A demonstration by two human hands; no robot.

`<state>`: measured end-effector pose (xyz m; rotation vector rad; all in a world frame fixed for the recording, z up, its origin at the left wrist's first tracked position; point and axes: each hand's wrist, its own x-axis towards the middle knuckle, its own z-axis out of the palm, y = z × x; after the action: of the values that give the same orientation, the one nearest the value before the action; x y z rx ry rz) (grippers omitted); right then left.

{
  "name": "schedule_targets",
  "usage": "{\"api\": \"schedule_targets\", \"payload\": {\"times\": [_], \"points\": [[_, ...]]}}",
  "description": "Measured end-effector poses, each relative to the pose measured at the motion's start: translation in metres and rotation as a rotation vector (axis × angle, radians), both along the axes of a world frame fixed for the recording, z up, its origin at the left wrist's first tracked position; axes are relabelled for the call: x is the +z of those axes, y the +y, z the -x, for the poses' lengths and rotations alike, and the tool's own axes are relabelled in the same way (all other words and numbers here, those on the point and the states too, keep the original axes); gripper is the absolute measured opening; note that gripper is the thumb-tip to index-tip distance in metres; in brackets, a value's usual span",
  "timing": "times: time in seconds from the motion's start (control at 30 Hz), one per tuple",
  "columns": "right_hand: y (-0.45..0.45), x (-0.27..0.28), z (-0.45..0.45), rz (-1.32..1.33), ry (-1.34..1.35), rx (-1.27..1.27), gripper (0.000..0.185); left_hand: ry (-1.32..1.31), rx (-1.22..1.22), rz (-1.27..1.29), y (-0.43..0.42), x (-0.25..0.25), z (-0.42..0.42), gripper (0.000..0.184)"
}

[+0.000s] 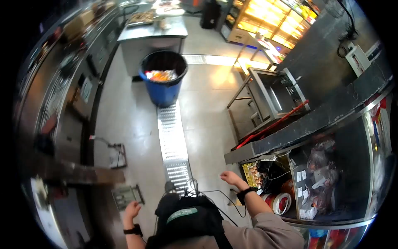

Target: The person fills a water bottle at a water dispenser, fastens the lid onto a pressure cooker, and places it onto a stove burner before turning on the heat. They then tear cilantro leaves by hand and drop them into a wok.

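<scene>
My left hand (pixel 132 210) hangs low at my left side with its fingers curled in and nothing visible in them. A black band circles that wrist. On my right, my right hand (pixel 231 178) is raised a little in front of the shelves, its fingers loosely curled and no object showing in it. That wrist has a black band too. Neither hand touches anything that I can see. Nearest to the right hand are the eggs (pixel 253 176) in a yellow tray on the shelf. Black cables (pixel 224 195) run across the front of my body.
A blue bin (pixel 164 90) with a black liner and some rubbish stands ahead, by a steel table (pixel 153 33). A metal drain grate (pixel 172 137) crosses the tiled floor. Steel counters (pixel 62 103) line the left. A sink (pixel 277 93) and a dark ledge (pixel 315 120) stand at the right.
</scene>
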<state>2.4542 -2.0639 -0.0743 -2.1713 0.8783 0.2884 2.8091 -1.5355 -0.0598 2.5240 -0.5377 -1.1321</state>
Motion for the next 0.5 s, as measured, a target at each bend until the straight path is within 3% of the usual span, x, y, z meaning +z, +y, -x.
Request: {"api": "schedule_targets", "payload": {"times": [0.1, 0.17, 0.23, 0.3, 0.33, 0.37, 0.4, 0.47, 0.5], "points": [[-0.056, 0.010, 0.024, -0.072, 0.039, -0.302, 0.028, -0.037, -0.186, 0.079, -0.153, 0.025, -0.100, 0.043], [-0.044, 0.008, 0.076, -0.154, 0.057, -0.573, 0.029, -0.054, -0.340, 0.095, -0.274, 0.055, -0.136, 0.043], [-0.066, -0.001, 0.087, 0.006, -0.077, -0.602, 0.028, -0.039, -0.508, 0.100, -0.381, 0.065, -0.157, 0.043], [-0.084, -0.018, 0.095, -0.170, 0.032, -0.721, 0.025, -0.055, -0.688, 0.141, -0.475, 0.060, -0.182, 0.043], [-0.089, -0.063, 0.114, -0.101, -0.116, -0.694, 0.020, -0.084, -0.782, 0.155, -0.511, 0.054, -0.190, 0.043], [-0.092, -0.083, 0.121, -0.422, -0.150, -1.041, 0.015, -0.090, -0.850, 0.167, -0.561, 0.065, -0.193, 0.043], [-0.109, -0.075, 0.111, -0.547, -0.192, -1.186, 0.011, -0.080, -0.933, 0.179, -0.603, 0.075, -0.193, 0.044], [-0.166, -0.114, 0.115, -0.797, -0.253, -1.240, 0.014, -0.045, -0.778, 0.217, -0.676, 0.116, -0.194, 0.046], [-0.220, -0.116, 0.097, -0.789, -0.267, -1.213, 0.014, 0.034, -0.673, 0.248, -0.708, 0.132, -0.197, 0.047]]}}
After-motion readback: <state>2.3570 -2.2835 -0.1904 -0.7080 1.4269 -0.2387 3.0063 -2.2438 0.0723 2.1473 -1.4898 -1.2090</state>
